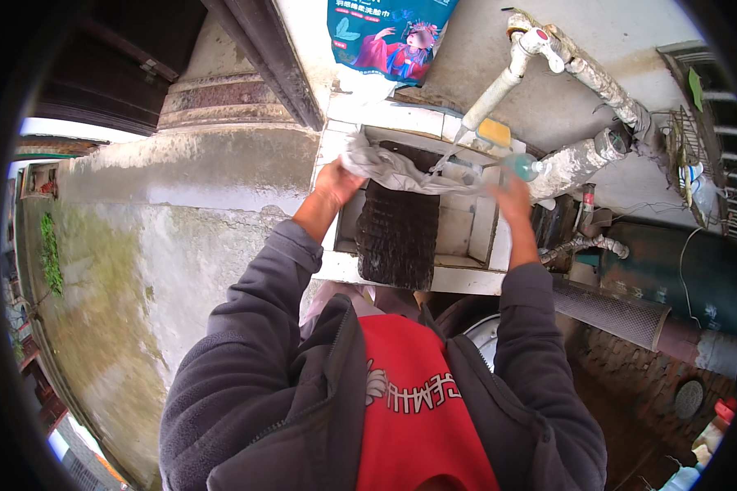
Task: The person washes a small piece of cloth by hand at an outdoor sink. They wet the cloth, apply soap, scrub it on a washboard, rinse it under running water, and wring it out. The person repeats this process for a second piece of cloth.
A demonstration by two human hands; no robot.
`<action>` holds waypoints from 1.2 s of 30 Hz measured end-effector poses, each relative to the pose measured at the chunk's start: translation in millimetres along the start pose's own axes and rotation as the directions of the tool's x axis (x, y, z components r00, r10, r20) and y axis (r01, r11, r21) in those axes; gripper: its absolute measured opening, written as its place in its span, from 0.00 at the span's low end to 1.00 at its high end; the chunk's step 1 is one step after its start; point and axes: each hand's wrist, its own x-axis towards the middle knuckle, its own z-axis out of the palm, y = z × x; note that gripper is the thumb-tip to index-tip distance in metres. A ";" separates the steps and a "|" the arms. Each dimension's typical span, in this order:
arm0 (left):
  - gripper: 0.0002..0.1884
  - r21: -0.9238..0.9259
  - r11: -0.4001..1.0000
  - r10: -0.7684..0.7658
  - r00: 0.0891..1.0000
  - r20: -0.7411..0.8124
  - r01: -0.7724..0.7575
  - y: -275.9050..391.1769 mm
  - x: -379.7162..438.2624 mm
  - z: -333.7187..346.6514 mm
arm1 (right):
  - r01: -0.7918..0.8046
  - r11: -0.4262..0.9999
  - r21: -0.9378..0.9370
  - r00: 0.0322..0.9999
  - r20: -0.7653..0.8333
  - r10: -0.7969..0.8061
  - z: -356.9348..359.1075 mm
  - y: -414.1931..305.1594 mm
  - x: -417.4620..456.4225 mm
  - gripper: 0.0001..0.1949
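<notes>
A wet, pale grey cloth [399, 172] is stretched between my two hands above a white-tiled sink [338, 267]. My left hand [338, 182] grips its bunched end near the sink's left rim. At the other end, over the right rim, my right hand [511, 195] holds the cloth; it is blurred by motion. Water runs from a wrapped, pale tap spout [488, 104] onto the middle of the cloth. Beneath it a dark, ridged washboard [398, 236] leans in the sink, its lower end resting over the front rim.
A yellow sponge [494, 132] lies on the back ledge, below the tap handle [535, 42]. A teal printed package [390, 40] stands at the back. To the right are a greenish bottle [521, 166], a thick crusted pipe [571, 169] and a mesh-covered cylinder [608, 310].
</notes>
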 end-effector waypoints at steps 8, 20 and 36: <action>0.25 0.339 0.939 0.031 0.997 0.074 -0.054 -34.3 -45.7 91.0 | -0.044 0.773 0.633 0.996 0.088 -0.015 125.3 -109.6 -14.1 0.33; 0.21 0.193 0.961 -0.177 0.977 -0.121 0.198 -150.9 -8.8 97.1 | -0.059 0.878 0.475 0.967 -0.193 0.169 89.7 -143.0 -38.2 0.23; 0.19 0.489 0.869 -0.103 0.994 0.036 0.072 -128.4 34.9 71.4 | 0.053 0.895 0.443 0.973 -0.226 0.054 103.2 -151.8 -11.3 0.19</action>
